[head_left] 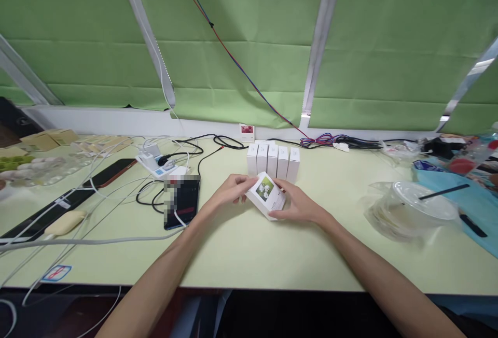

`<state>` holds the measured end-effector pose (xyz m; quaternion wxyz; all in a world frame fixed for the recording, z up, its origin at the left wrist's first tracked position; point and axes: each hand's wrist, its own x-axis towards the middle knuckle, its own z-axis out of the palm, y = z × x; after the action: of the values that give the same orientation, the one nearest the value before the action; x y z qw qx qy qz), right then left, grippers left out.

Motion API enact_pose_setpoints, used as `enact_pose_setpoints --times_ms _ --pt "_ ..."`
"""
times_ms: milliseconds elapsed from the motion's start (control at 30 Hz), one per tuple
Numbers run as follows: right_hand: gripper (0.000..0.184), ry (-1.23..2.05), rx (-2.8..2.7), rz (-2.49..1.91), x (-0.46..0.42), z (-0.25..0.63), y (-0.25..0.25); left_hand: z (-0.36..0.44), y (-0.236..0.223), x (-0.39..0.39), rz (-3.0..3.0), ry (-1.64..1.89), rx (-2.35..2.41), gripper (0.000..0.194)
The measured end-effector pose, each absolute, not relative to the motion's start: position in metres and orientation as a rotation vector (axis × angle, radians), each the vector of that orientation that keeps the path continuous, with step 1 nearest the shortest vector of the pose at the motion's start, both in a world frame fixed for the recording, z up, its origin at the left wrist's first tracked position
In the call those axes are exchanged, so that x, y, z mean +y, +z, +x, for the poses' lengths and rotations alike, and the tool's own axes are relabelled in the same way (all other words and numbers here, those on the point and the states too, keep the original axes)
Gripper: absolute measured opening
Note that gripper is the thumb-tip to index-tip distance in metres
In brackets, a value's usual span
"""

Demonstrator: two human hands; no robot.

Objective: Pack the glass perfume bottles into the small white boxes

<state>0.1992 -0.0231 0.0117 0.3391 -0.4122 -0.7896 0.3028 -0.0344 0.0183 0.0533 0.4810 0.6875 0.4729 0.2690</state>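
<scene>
Creased, matte green fabric (381, 27) hangs in broad panels between pale metal strips, behind a smooth, pale yellow-green tabletop (272, 268). Toward the tabletop's right edge lies a thin, crinkled light-blue sheet (467, 193); beside it, a round, translucent plastic bowl (406, 211) sits in a clear, wrinkled bag. Nearer the left edge, a flat, glossy black phone (190, 200) lies among soft, looping cables, and a white plastic power strip (157, 167) is behind it. Five upright, sharp-cornered white cardboard boxes (273, 159) stand in a row near the middle of the back edge.

In front of that row, midway between the side edges, both hands grasp a white rectangular carton (268, 198), tilted, its flower-printed face upward. The left hand (232, 188) has its thumb along the carton's left side, fingers curled; the right hand (298, 203) grips the opposite side between thumb and fingers. Whether the carton touches the tabletop, I cannot tell. Smallest, a stiff card (247, 132) with a red picture stands at the back edge.
</scene>
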Motion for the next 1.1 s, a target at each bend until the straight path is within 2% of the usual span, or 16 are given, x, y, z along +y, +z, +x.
enact_pose_setpoints --times_ms 400,833,1100 --pt "0.098 0.832 -2.181 -1.07 -0.024 0.205 0.011 -0.043 0.055 0.022 1.721 0.476 1.18 0.06" --pt "0.087 0.883 -2.191 -1.084 -0.024 0.212 0.017 -0.049 0.056 0.022 1.629 0.353 1.237 0.061" --pt "0.091 0.967 -2.122 -1.14 -0.022 0.216 0.017 -0.045 0.061 0.018 1.584 0.34 1.283 0.057"
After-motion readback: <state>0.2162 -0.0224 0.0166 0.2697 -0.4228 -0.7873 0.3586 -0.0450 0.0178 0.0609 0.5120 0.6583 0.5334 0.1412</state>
